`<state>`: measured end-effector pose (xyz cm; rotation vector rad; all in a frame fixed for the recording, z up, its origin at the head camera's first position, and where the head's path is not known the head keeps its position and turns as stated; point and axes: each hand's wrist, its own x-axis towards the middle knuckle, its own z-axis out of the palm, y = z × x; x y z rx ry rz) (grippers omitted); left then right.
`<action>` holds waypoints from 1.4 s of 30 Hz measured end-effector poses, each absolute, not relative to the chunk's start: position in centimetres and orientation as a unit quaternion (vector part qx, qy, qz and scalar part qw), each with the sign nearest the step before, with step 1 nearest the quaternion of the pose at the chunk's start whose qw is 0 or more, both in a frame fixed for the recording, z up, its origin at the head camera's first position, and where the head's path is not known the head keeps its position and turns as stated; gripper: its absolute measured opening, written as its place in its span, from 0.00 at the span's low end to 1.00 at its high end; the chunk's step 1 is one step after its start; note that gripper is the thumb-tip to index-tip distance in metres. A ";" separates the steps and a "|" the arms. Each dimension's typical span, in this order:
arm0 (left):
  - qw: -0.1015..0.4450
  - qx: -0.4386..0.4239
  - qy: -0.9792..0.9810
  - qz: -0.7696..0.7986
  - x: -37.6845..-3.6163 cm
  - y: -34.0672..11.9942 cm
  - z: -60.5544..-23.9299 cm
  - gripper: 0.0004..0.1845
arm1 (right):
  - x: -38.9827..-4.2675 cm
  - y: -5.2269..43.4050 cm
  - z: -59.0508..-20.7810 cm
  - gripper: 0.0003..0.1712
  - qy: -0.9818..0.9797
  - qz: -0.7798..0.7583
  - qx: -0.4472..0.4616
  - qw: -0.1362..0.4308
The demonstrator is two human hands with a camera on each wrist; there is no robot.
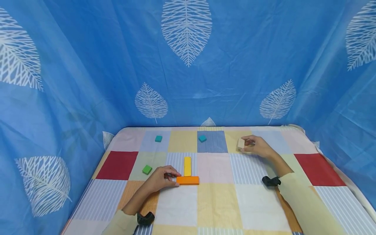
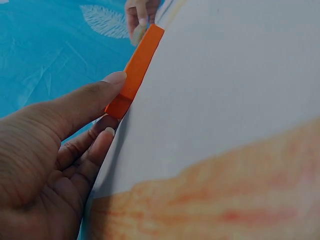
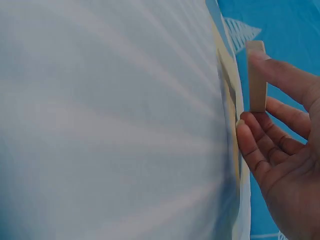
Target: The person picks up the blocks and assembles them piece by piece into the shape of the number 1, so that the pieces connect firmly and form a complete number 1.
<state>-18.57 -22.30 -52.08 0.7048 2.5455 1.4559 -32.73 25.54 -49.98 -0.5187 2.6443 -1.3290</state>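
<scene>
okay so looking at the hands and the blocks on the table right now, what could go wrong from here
1. The left hand touches only the end of the orange block; a push there could swing it against the yellow block standing at its far edge and spoil the T.
2. The right hand pinches the beige block at the fingertips; it might slip as it lifts.
3. The cloth looks soft, so blocks could shift if it drags.

I see left hand (image 2: pixel 45 165) thumb tip touching orange block's (image 2: pixel 136 70) near end | block flat on patchwork cloth (image 2: pixel 225 125) | far hand (image 2: pixel 140 12) at beige block (image 2: pixel 137 34)
</scene>
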 end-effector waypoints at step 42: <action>0.050 0.255 0.826 0.499 -18.7 -22.6 -52.9 0.15 | -28.5 11.5 -48.2 0.34 0.816 -0.488 -0.304 0.061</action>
